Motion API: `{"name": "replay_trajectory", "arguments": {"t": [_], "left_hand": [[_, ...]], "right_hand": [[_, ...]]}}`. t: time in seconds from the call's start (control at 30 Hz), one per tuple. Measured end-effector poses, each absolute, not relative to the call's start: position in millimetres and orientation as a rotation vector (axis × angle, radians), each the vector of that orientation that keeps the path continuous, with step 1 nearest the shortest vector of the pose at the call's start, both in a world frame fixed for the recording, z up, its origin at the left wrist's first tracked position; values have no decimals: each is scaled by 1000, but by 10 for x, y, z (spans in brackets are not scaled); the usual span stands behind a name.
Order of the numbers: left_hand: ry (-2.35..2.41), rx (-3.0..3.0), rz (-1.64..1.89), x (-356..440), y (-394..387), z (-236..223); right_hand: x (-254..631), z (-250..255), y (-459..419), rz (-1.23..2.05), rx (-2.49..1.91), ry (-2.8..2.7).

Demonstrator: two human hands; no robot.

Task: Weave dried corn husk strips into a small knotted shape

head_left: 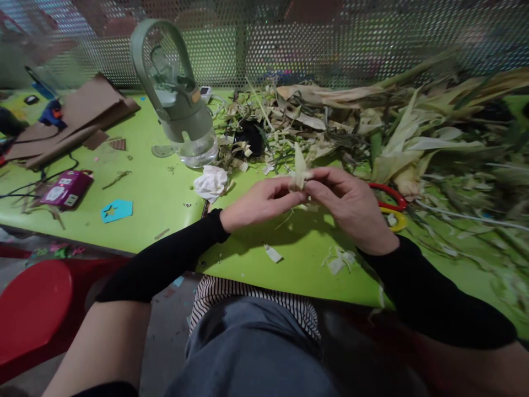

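"Pale green, nearly cream, the husk piece: where is it, and which way does it point?"

"Between the two hands, just above the green table. Its long axis stands near upright in the view, leaning slightly left, with the narrow tip toward the perforated screen and the lower end at the fingers."

"And the fingers themselves?"

"The left hand grasps the lower part between thumb and fingers. The right hand pinches the same end from the other side, thumb and forefinger drawn together. Its remaining fingers are partly hidden, so I can't tell how they're curled."

"Any containers?"

"A bottle stands upright beyond the left hand, with a grey-green lid, a raised loop handle and clear liquid in its see-through lower part. Farther left there's a purple box; I can't tell what's inside."

"What lies around them?"

"A crumpled white paper sits near the bottle's base. A heap of husks spreads beyond the hands and off to the right. A red loop and a yellow loop lie beside the right hand. Toward the left is a blue card with a star-shaped hole."
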State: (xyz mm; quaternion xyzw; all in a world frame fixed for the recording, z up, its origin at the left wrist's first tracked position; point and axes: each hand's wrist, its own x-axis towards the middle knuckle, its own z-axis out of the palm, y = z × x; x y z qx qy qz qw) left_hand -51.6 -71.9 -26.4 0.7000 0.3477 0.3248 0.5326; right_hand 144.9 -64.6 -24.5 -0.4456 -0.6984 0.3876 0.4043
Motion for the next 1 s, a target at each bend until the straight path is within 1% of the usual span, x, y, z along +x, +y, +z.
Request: {"name": "replay_trajectory", "arguments": {"t": [0.13, 0.33, 0.5, 0.67, 0.8, 0.9, 1.0], "left_hand": [[827, 1746, 734, -527, -709, -251], [755, 1732, 653, -558, -705, -226], [842, 1669, 604, -548, -698, -243], [800, 1492, 573, -527, -701, -220], [833, 1475, 483, -510, -697, -210], [815, 1437, 472, -498, -692, -209], [811, 1436, 463, -490, -706, -188]], "right_hand": [[1495, -191, -642, 929, -1129, -1861], [1548, -179, -626, 919, -1129, -1750], [1541, -186, -603, 917, -1025, -2050], [1513, -173, -608, 852, -1018, -2113], [1508, -199, -609, 989, -1079, -2006], [1515, -236, -601, 1122, -1133, -1828], [1506, -262, -613, 1177, -1147, -1745]]}}
